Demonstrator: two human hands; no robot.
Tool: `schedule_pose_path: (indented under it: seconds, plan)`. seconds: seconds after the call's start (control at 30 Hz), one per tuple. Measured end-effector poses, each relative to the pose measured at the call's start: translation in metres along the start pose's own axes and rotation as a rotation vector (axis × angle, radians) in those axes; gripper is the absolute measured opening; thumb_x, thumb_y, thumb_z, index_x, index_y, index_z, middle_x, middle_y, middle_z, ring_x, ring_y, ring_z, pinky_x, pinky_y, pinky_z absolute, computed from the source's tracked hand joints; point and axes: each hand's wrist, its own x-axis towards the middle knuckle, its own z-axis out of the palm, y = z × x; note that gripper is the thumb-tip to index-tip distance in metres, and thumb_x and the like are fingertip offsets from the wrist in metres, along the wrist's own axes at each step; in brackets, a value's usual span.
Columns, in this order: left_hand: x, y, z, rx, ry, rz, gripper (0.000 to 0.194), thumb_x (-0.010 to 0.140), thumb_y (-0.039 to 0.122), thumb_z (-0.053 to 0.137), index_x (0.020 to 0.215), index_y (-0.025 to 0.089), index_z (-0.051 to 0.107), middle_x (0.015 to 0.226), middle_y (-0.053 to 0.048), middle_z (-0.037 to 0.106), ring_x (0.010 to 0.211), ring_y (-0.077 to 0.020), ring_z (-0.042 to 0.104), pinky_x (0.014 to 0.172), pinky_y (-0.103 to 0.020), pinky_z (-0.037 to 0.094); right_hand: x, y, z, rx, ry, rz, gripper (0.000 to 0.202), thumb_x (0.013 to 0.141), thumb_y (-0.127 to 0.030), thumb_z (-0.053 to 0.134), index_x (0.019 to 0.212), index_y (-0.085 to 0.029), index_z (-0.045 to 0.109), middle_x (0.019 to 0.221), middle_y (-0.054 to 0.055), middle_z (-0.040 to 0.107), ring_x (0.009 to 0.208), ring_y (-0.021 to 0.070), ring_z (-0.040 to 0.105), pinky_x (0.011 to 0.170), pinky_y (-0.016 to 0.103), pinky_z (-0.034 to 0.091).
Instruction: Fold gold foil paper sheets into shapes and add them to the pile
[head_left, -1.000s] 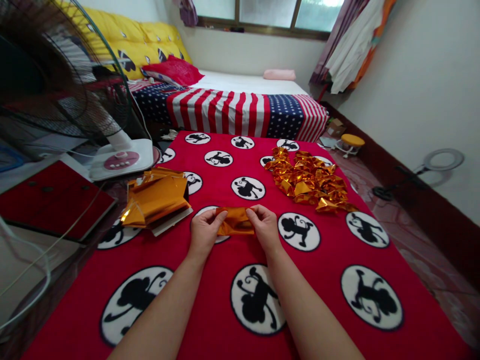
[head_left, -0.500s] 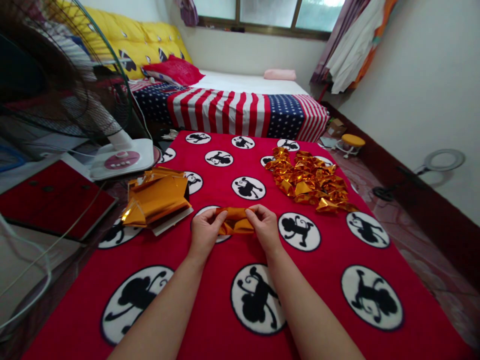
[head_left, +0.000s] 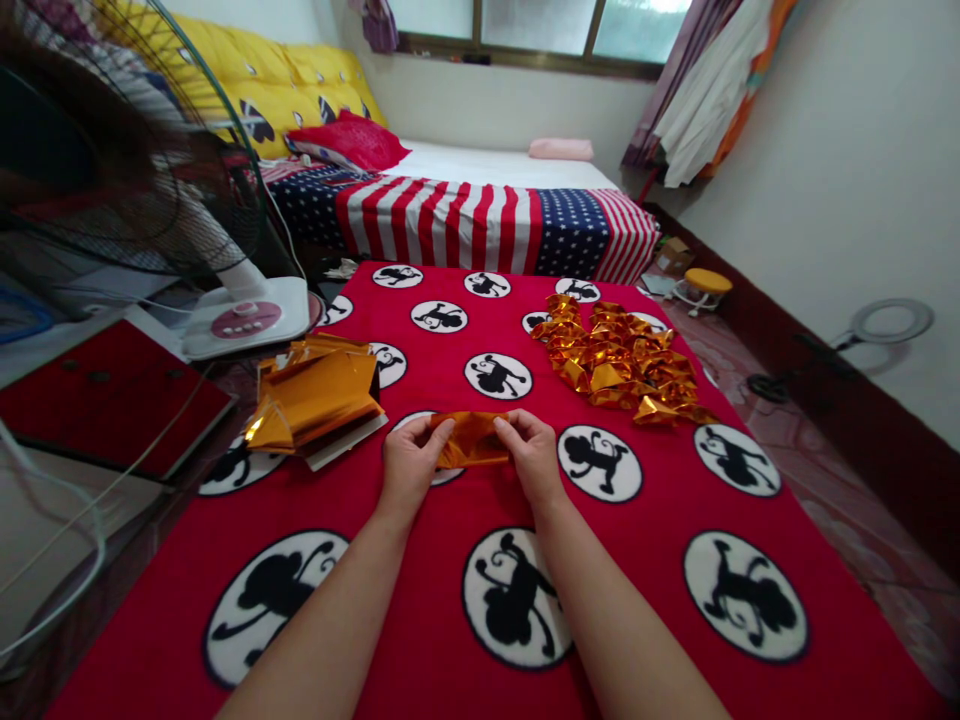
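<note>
From the head view: here's my gold foil sheet [head_left: 474,440], stretched between my two hands just above or on the cloth; I can't tell whether it touches. The buckle across its middle half a second ago has smoothed out, and now it shows one flatter band with a narrow edge along the bottom. My hands have barely shifted, so as I judge it, I'm working this piece in place. Left hand [head_left: 411,455] pinches one end, right hand [head_left: 531,450] the other, thumbs on top, fingers closed tight on the foil.

Underneath runs a red cloth [head_left: 637,560] with white circles and black monkeys. Over to the left sits a stack of gold sheets [head_left: 319,402]; farther off to the right, a heap of folded foil pieces [head_left: 611,365]. And the room: a standing fan [head_left: 259,325] on the left, blades blurred, a bed [head_left: 487,165] beyond, beneath the window [head_left: 517,25], a yellow-topped stool [head_left: 707,281] right.
</note>
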Motion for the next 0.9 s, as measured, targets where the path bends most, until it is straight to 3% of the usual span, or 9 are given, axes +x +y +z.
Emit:
schedule_pose_path:
  seconds: [0.9]
  plan:
    - [0.0007,0.0008,-0.0022,0.157,-0.002,0.063,0.024,0.076,0.035,0.067,0.083,0.013,0.072,0.072,-0.003,0.072,0.065,-0.0161,0.065,0.060,-0.022,0.052,-0.0004,-0.0002,0.0007,0.047,-0.013,0.042,0.022,0.071,-0.037,0.074,0.075,-0.019,0.062,0.065,-0.002,0.062,0.059,0.0140,0.058,0.059,0.026,0.047]
